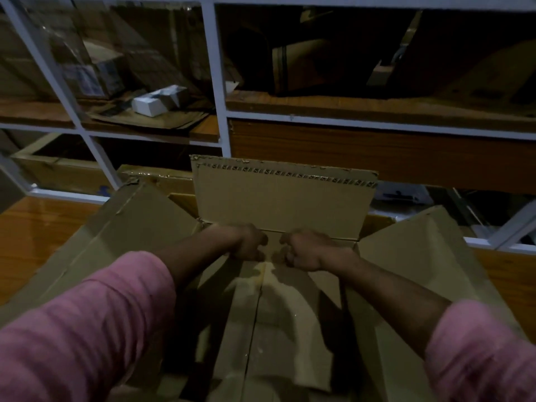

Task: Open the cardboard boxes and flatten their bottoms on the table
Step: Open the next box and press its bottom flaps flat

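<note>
Both hands reach deep inside an open box [261, 314] standing on a wooden table [43, 227].

Left hand [249, 242] and right hand [304, 250] are curled into fists, close together at the box's far wall, knuckles down on the bottom flaps. Far flap stands upright, side flaps splay out. Behind the box, a white-framed shelf [214, 82] holds cartons and a white packet [158, 101].

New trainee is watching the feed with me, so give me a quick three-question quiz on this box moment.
1. True or false: the far flap of the box stands up.
2. Where are the left hand and right hand? A) on the shelf B) inside the box, at the far end of the bottom seam C) on the side flaps
3. What colour are the sleeves?

Key: 1 true; 2 B; 3 pink.
</note>
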